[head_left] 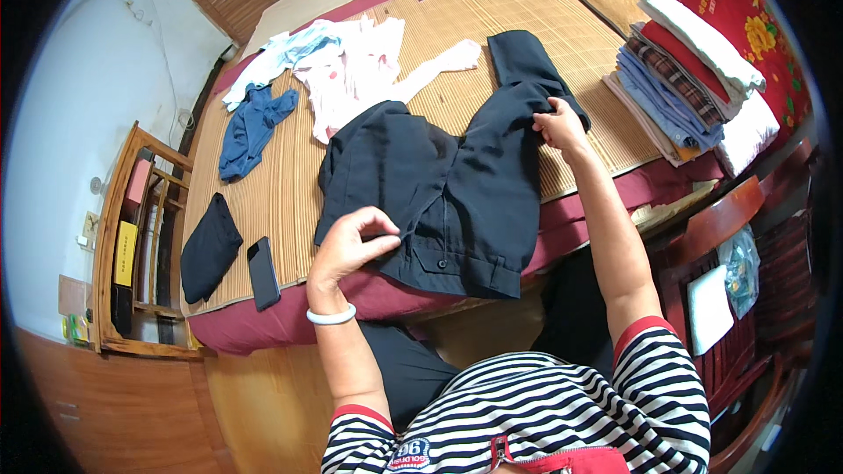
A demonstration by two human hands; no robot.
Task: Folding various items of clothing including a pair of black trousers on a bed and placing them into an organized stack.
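A pair of black trousers (492,197) lies on the woven mat, waistband and button toward me. The right-hand leg runs away from me and is bent over at its far end; the other leg looks bunched. My left hand (351,246), with a pale bangle on its wrist, is at the left part of the waistband, thumb and forefinger closed on the cloth. Farther off, my right hand (560,127) pinches the outer edge of the right-hand leg.
A folded black garment (211,246) and a phone (263,274) lie at left. Beyond are a blue garment (255,132) and pale clothes (351,66). A stack of folded clothes (676,88) stands at right, near a wooden chair (720,224).
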